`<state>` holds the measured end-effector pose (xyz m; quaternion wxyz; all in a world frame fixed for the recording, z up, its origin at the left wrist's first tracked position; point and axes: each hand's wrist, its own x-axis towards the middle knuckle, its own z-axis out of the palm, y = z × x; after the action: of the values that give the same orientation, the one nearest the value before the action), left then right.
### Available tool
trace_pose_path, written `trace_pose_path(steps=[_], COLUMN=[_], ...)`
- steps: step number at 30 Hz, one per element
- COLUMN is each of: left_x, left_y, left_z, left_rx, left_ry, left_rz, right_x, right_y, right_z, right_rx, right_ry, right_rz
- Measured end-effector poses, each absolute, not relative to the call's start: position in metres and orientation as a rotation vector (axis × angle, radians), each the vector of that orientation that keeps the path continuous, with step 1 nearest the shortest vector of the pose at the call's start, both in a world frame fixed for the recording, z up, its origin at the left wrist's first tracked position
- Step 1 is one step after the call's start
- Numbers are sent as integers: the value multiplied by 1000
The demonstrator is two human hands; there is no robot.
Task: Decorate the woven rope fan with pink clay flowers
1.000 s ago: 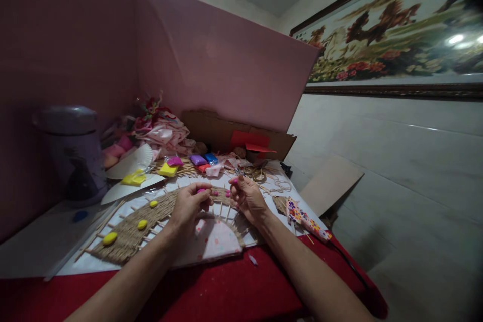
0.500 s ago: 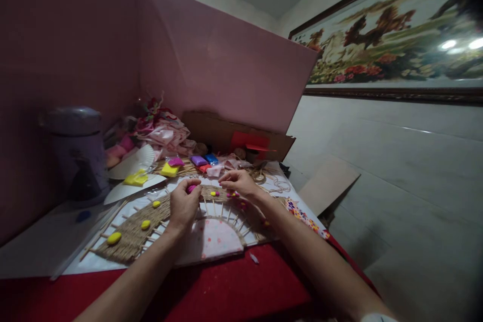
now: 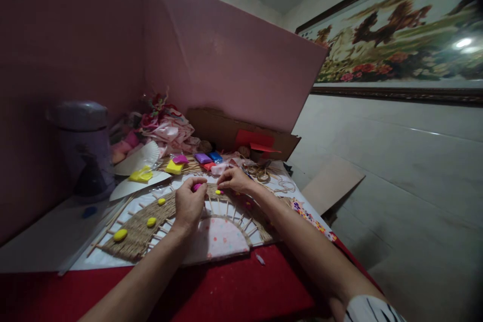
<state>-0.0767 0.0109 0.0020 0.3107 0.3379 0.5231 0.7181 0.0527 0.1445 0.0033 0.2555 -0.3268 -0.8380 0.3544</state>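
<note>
A half-round woven fan piece (image 3: 143,229) of twine over wooden sticks lies on white paper, with a pink dotted paper centre (image 3: 222,239). Yellow clay blobs (image 3: 121,234) sit along its left side. My left hand (image 3: 189,202) is curled over the top of the weave and pinches a lump of magenta clay (image 3: 196,187). My right hand (image 3: 236,179) reaches across from the right, fingers pinched together at a small yellow and pink bead (image 3: 219,191) on the weave.
Clay packets (image 3: 204,158) in several colours, paper plates (image 3: 138,158), a grey lidded jar (image 3: 85,146), a pile of pink ribbon (image 3: 166,128), loose twine (image 3: 264,173) and a cardboard box (image 3: 241,136) crowd the back. Pink boards wall in the table. A red cloth (image 3: 234,292) covers the near edge.
My right hand moved left along the top of the weave towards my left hand. My left hand stayed on the weave, still holding the magenta clay. The view shifted slightly right.
</note>
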Motion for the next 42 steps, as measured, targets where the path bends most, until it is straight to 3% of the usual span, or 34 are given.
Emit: trace_pose_path(steps=[17,23,31,42], left_x=[-75,-75,-74,-75], left_y=[7,7,4,4], left_z=[8,9,10,10], left_rx=[813,781,796,798], left_ry=[1294,1277,1279,1264], left_rz=[1829,1839,1837,1833], right_x=[52,58,70,78], right_y=[142,134,116,110], right_z=[-2,5,7,6], right_rx=[-845,-935,-873,-909], right_ry=[-2441,-2435,-2646,-2583], right_rz=[844,674,126,127])
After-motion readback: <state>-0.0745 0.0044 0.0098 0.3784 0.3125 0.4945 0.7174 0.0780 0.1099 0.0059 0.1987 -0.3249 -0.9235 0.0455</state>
